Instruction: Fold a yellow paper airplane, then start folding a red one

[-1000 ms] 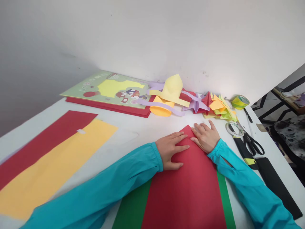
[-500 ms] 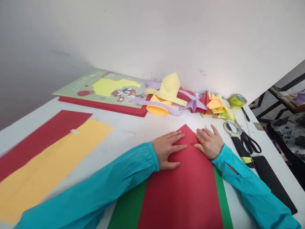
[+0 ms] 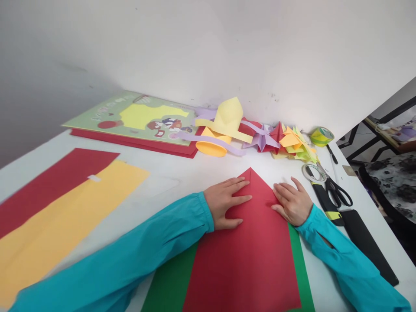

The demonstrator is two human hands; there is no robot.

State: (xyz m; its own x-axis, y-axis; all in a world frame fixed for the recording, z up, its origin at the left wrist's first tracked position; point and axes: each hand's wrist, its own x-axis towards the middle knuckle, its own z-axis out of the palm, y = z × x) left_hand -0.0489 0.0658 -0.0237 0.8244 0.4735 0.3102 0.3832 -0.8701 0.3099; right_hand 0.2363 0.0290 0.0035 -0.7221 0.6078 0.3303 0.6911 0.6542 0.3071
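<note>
Pressing the left slope of a large red pointed paper sheet [image 3: 243, 260], lying over a flat green paper sheet [image 3: 172, 281] on the white tabletop [image 3: 182, 173], with the left hand [image 3: 225, 203], fingers fanned wide and gripping nothing, apparently to pin it steady. Resting the right hand [image 3: 292, 201] along its right slanting edge, with fingers loosely bent, slightly parted and empty, perhaps to smooth the fold. Beyond, lying right of centre, probably for easy reach: black-handled scissors [image 3: 330, 184] just beside a round tape roll [image 3: 323, 174].
</note>
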